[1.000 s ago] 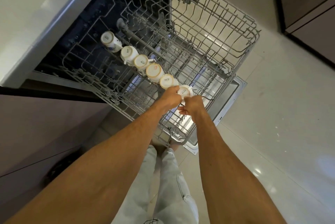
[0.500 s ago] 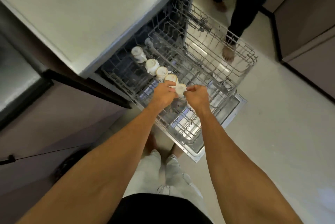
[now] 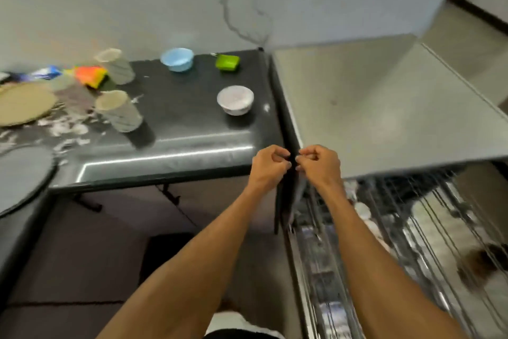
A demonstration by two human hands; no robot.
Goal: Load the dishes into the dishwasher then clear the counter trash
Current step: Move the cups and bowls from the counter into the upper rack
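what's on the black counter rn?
A cup, a second cup, blue bowl, white bowl, green container, tan plate, wrappers, white scraps. Anything under the plate is hidden; bowl contents too blurred.

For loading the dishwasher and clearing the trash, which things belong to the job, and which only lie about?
Job: blue bowl, white bowl, green container, far cup, near cup, tan plate, orange wrapper, white scraps, dishwasher rack.
Lying about: black floor mat, cable under the counter.

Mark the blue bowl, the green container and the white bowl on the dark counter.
blue bowl [image 3: 177, 56], head view, middle of its inside.
green container [image 3: 227, 62], head view, its top face.
white bowl [image 3: 235, 97], head view, middle of its inside.
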